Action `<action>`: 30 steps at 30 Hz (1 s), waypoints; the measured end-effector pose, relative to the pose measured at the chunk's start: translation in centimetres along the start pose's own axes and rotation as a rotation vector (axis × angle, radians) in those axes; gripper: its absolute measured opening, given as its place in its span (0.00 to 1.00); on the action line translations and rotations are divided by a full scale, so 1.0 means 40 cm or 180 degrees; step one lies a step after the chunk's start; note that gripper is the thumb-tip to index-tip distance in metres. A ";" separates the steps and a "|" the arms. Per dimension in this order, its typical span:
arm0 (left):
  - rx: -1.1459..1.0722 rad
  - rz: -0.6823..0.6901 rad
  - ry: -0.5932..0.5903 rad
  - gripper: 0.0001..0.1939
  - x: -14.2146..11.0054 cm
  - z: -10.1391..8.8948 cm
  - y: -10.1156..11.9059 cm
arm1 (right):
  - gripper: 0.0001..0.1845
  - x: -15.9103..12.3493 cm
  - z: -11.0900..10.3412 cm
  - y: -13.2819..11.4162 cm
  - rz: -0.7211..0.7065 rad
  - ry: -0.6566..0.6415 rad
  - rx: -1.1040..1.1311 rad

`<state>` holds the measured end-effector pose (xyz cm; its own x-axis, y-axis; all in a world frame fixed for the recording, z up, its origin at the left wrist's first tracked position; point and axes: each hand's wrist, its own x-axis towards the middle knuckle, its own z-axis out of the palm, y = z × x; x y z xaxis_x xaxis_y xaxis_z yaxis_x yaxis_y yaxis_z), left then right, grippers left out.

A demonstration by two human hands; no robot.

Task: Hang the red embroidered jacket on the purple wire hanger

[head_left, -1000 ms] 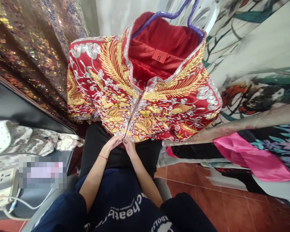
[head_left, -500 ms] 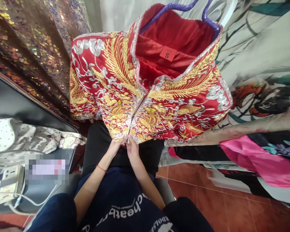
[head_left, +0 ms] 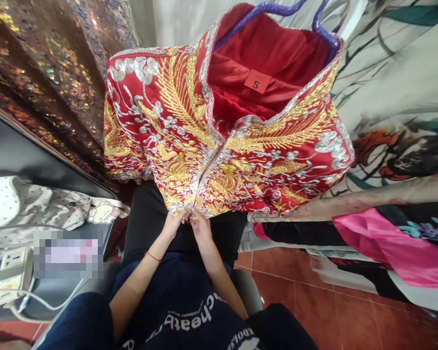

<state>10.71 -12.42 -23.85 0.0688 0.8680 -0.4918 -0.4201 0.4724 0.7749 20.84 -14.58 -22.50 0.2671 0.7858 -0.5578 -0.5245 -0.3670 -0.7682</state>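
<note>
A red jacket [head_left: 248,167] with gold and silver embroidery hangs in front of me on a purple hanger [head_left: 277,8]. Inside its collar a red label [head_left: 257,81] shows the letter S. My left hand [head_left: 175,222] pinches the lower front edge just left of the centre opening. Close beside it, my right hand [head_left: 200,224] grips the same edge on the right of the opening. Both sets of fingers are closed on the cloth, and their tips are partly hidden. The jacket's hem lies over my dark-trousered lap.
Sequined fabric [head_left: 58,73] hangs at the left. Below it, a dark table [head_left: 67,282] carries a dotted cloth [head_left: 32,204], a power strip [head_left: 12,277] with cables and a blurred-out item. Painted fabric [head_left: 405,97] and pink cloth [head_left: 394,248] are at the right, above red floor tiles [head_left: 306,301].
The hands stay at the jacket's lower front edge, with only a small shift of the fingers. The jacket's collar and hanger appear slightly further right in view.
</note>
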 end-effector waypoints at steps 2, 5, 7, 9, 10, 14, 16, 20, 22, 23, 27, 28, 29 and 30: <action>0.0058 -0.0005 0.0039 0.14 -0.003 0.000 0.006 | 0.15 -0.004 -0.004 -0.017 0.0011 -0.0152 -0.0210; 0.0066 0.0001 0.0118 0.10 -0.008 -0.004 0.020 | 0.19 -0.025 -0.035 -0.072 0.0279 -0.0726 -0.0757; 0.0006 0.0014 0.0183 0.15 -0.008 -0.006 0.027 | 0.22 -0.047 -0.068 -0.118 0.0592 -0.1244 -0.1202; -0.0075 0.0000 0.0199 0.23 -0.006 -0.007 0.029 | 0.26 -0.070 -0.097 -0.159 0.0797 -0.1633 -0.1553; -0.0114 -0.0023 0.0183 0.25 -0.004 -0.005 0.028 | 0.27 -0.079 -0.107 -0.175 0.0802 -0.1722 -0.1663; -0.0222 -0.0108 0.0048 0.29 -0.004 0.004 0.019 | 0.27 -0.085 -0.104 -0.198 0.0357 -0.1436 -0.1762; -0.0215 -0.0116 -0.0030 0.30 -0.012 0.008 0.016 | 0.26 -0.075 -0.084 -0.190 0.0125 -0.1211 -0.1712; -0.0130 -0.0072 -0.0102 0.29 -0.040 0.007 0.020 | 0.27 -0.062 -0.048 -0.160 -0.0065 -0.1045 -0.1636; -0.0073 -0.0048 -0.0091 0.28 -0.054 0.004 0.024 | 0.28 -0.062 -0.040 -0.145 -0.0100 -0.0986 -0.1634; -0.0043 -0.0037 -0.0085 0.28 -0.059 0.002 0.026 | 0.28 -0.062 -0.038 -0.138 -0.0116 -0.0955 -0.1639; 0.0086 -0.0004 -0.0109 0.29 -0.070 0.002 0.031 | 0.27 -0.062 -0.041 -0.120 -0.0239 -0.0830 -0.1689; 0.0121 0.0003 -0.0120 0.29 -0.070 0.003 0.032 | 0.27 -0.062 -0.041 -0.117 -0.0302 -0.0786 -0.1697; 0.0155 0.0008 -0.0132 0.29 -0.070 0.004 0.033 | 0.26 -0.063 -0.040 -0.115 -0.0376 -0.0735 -0.1702; 0.0186 0.0010 -0.0140 0.29 -0.070 0.005 0.034 | 0.26 -0.064 -0.039 -0.113 -0.0459 -0.0676 -0.1709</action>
<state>10.14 -14.17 -21.35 0.1078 0.8748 -0.4724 -0.3669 0.4766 0.7989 23.80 -15.73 -18.11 0.1086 0.9085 -0.4035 0.0021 -0.4061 -0.9138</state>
